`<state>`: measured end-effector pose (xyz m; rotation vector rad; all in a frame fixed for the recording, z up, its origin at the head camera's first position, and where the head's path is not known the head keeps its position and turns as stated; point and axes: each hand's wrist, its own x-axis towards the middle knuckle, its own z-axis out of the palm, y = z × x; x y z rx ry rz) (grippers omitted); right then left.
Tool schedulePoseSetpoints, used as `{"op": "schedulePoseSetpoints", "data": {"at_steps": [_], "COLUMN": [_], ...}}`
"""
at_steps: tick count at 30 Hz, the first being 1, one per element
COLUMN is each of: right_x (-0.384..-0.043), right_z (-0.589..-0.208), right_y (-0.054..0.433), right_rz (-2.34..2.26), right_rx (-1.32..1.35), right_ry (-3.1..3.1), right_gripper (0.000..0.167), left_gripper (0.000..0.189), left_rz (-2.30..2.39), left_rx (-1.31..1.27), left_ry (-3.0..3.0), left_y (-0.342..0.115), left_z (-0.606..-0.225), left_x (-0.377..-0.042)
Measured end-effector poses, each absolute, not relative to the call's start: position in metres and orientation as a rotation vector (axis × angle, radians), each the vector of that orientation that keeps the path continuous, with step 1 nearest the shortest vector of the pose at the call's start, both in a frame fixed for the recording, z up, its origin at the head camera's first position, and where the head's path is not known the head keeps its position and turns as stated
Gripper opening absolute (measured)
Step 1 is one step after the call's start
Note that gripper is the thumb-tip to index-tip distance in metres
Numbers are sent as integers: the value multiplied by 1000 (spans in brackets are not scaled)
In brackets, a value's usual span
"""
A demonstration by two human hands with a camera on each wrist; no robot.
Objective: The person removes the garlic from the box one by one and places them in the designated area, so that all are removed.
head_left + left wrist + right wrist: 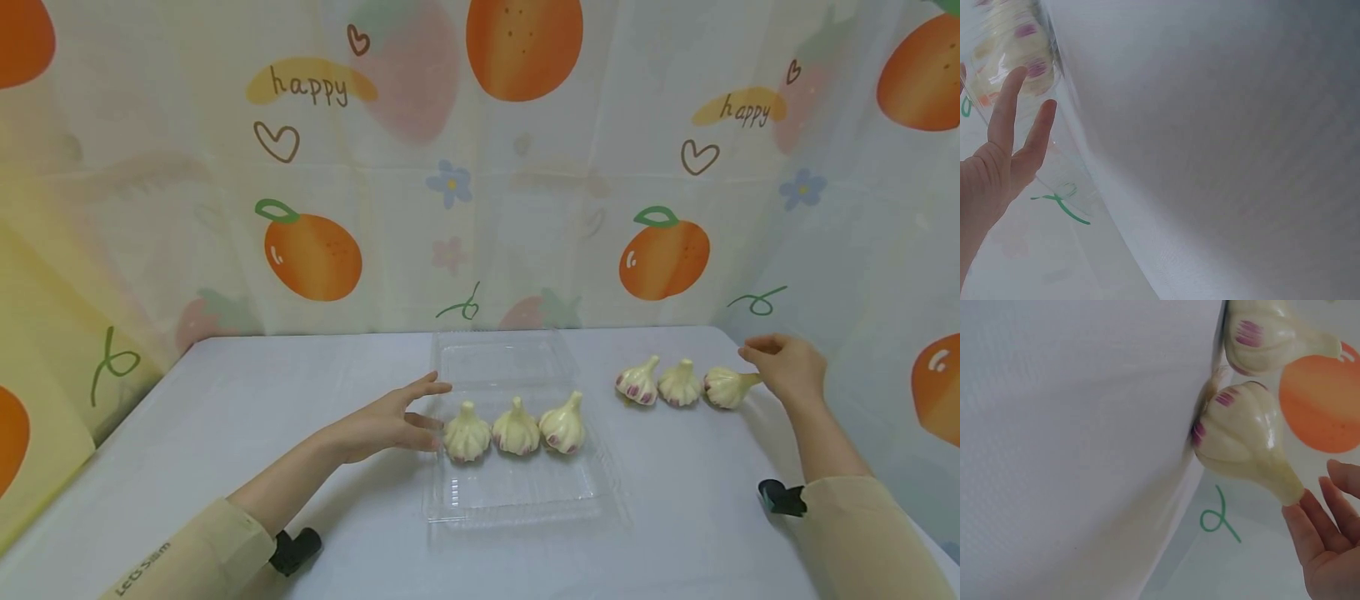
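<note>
Three garlic bulbs, left (467,435), middle (516,429) and right (563,427), stand in a row inside a clear plastic container (517,498). At the container's left side my left hand (390,423) has its fingers spread, fingertips right at the edge and holding nothing. Three more bulbs sit on the table to the right: one (637,383), a second (679,385), and a third (726,388) that leans over with its stem toward my right hand (789,365). In the right wrist view, fingertips (1297,515) meet the end of that stem; the other fingers are apart from it.
The container's open lid (502,358) lies flat behind its base. A white cloth covers the table (300,375). Behind it hangs a fruit-printed curtain (525,208). Black wrist-camera mounts (296,550) stick out from both sleeves, low over the table.
</note>
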<state>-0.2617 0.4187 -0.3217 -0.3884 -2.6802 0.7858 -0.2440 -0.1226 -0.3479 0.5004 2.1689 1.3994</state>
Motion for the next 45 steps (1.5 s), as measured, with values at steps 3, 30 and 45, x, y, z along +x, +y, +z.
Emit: {"op": "schedulePoseSetpoints", "data": {"at_steps": [3, 30, 45], "right_x": [-264, -253, -246], "right_z": [-321, -289, -282], "right_y": [416, 330, 284], "right_rz": [801, 1066, 1122], "right_rx": [-391, -58, 196], "right_ry": [-2611, -2460, -2585], "right_gripper": [44, 46, 41], "left_gripper": [81, 80, 81], "left_rz": [1395, 1398, 1400], "left_rx": [506, 507, 525], "left_ry": [2168, 2163, 2158], "left_y": [-123, -123, -123], "left_z": [-347, -347, -345], "left_x": [-244, -244, -243]}}
